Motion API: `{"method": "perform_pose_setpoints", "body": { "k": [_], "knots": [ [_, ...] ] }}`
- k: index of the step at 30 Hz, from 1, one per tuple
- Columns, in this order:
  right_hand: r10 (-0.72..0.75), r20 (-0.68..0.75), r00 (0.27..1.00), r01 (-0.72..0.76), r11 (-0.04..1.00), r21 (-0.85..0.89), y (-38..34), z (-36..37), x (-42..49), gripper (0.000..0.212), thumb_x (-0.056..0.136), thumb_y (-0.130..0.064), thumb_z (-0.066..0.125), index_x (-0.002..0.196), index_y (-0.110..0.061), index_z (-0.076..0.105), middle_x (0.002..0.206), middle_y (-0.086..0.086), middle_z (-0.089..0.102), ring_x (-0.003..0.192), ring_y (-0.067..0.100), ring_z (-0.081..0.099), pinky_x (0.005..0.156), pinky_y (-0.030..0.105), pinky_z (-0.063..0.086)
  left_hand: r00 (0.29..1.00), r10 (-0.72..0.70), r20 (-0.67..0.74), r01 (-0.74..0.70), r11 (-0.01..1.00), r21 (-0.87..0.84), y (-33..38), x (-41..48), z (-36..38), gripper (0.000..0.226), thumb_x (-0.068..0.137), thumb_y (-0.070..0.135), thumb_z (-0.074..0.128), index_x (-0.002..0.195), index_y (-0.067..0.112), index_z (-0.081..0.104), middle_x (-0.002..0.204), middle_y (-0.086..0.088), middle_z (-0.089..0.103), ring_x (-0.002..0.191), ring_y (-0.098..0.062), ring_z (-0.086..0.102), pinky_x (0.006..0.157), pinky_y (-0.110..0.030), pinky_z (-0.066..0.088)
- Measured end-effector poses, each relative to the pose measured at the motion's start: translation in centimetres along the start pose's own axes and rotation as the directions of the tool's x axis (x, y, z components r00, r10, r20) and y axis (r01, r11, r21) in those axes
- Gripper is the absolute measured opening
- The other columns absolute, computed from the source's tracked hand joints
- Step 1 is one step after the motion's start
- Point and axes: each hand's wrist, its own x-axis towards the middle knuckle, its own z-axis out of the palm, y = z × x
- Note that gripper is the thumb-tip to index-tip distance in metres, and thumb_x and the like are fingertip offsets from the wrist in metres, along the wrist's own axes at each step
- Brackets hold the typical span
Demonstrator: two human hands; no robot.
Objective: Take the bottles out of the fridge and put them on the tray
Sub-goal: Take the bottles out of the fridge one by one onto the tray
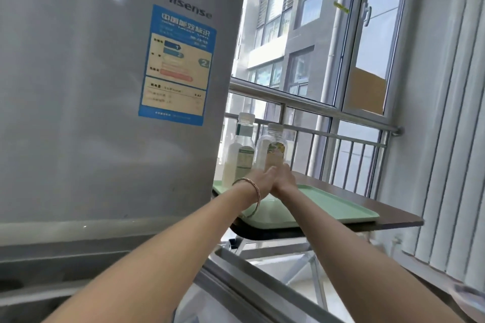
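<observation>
Two bottles stand on the far left part of a light green tray (338, 211). One is a tall bottle with white liquid and a green label (239, 155). Right beside it is a clear bottle with a yellow label (271, 148). Both my arms reach forward to the clear bottle. My left hand (262, 178), with a bangle on its wrist, and my right hand (284, 178) press together around its base and hide the bottom. The grey fridge (91, 86) fills the left, its upper door closed.
The tray lies on a dark brown table (399, 219) by a metal railing (309, 102) and window. A lower fridge door edge (262, 275) juts out under my arms. A white radiator (456, 139) lines the right wall.
</observation>
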Motion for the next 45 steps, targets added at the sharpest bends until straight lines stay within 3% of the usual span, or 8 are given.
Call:
{"method": "perform_pose_setpoints", "body": {
  "k": [8,13,18,26,30,37,42,45],
  "knots": [
    [0.057,0.011,0.998,-0.056,0.996,-0.069,-0.6,-1.2,-2.1,0.061,0.095,-0.024,0.052,0.145,0.001,0.027,0.152,0.024,0.029,0.134,0.04,0.037,0.11,0.047,0.035,1.0,0.012,-0.001,-0.012,0.999,0.029,-0.2,-0.9,-0.5,0.065,0.092,0.052,0.028,0.123,0.004,0.059,0.124,-0.015,0.062,0.115,-0.031,0.057,0.103,-0.043,0.043],
    [-0.142,-0.243,0.96,0.14,0.99,-0.026,-2.6,-2.6,-5.7,0.02,0.094,-0.016,0.052,0.108,-0.002,0.052,0.101,0.012,0.06,0.084,0.024,0.054,0.065,0.03,0.039,0.995,0.07,-0.067,-0.067,0.997,0.041,2.1,-3.9,-2.0,0.058,0.096,0.045,0.029,0.118,0.0,0.06,0.117,-0.019,0.064,0.109,-0.033,0.06,0.097,-0.043,0.047],
    [-0.254,-0.133,0.958,0.238,0.963,-0.122,-6.1,-2.6,-11.4,0.011,0.089,-0.006,0.059,0.083,-0.01,0.051,0.073,0.002,0.053,0.074,0.023,0.055,0.061,0.029,0.037,0.995,0.006,-0.101,-0.014,0.997,-0.082,2.4,-7.9,-4.5,0.055,0.097,0.038,0.03,0.124,-0.003,0.056,0.123,-0.024,0.061,0.114,-0.036,0.059,0.1,-0.044,0.048],
    [-0.24,0.168,0.956,0.261,0.959,-0.111,-9.3,2.4,-20.8,0.026,0.092,-0.019,0.054,0.105,-0.002,0.069,0.107,0.021,0.07,0.105,0.035,0.065,0.079,0.036,0.049,0.948,-0.264,0.18,0.289,0.948,-0.13,-3.6,-15.9,-11.3,0.036,0.097,0.034,0.039,0.088,0.003,0.057,0.077,-0.018,0.063,0.066,-0.029,0.063,0.068,-0.038,0.058],
    [-0.17,0.31,0.935,0.187,0.982,-0.025,-9.2,7.4,-25.1,0.03,0.089,-0.033,0.056,0.096,-0.007,0.069,0.092,0.012,0.071,0.089,0.032,0.068,0.067,0.034,0.051,0.804,-0.5,0.321,0.464,0.866,0.186,-7.5,-19.3,-14.8,0.045,0.1,0.029,0.028,0.125,-0.003,0.047,0.091,-0.018,0.062,0.081,-0.03,0.065,0.086,-0.044,0.054],
    [-0.213,0.591,0.778,0.287,0.957,-0.033,-8.7,19.3,-30.0,0.036,0.082,-0.045,0.055,0.101,-0.017,0.067,0.095,0.006,0.073,0.083,0.026,0.068,0.061,0.032,0.049,0.714,-0.683,0.157,0.616,0.718,0.323,-18.4,-23.6,-18.0,0.046,0.099,0.025,0.026,0.132,-0.002,0.043,0.127,-0.021,0.059,0.113,-0.032,0.063,0.097,-0.043,0.051],
    [-0.219,0.751,0.623,0.382,0.923,-0.048,-8.5,27.4,-30.9,0.042,0.082,-0.039,0.059,0.114,-0.012,0.054,0.11,0.01,0.067,0.096,0.03,0.064,0.071,0.035,0.048,0.721,-0.693,0.007,0.635,0.665,0.393,-25.5,-25.9,-19.8,0.052,0.095,0.044,0.03,0.115,0.004,0.056,0.096,-0.011,0.061,0.09,-0.027,0.063,0.084,-0.036,0.053],
    [-0.23,0.821,0.522,0.445,0.895,-0.032,-8.5,31.9,-31.0,0.048,0.087,-0.032,0.059,0.129,-0.013,0.046,0.121,0.013,0.062,0.107,0.033,0.06,0.08,0.033,0.046,0.756,-0.651,-0.069,0.589,0.63,0.507,-31.1,-26.1,-21.1,0.048,0.09,0.039,0.033,0.107,0.004,0.06,0.105,-0.017,0.067,0.087,-0.032,0.064,0.078,-0.038,0.055]
  ]
}}
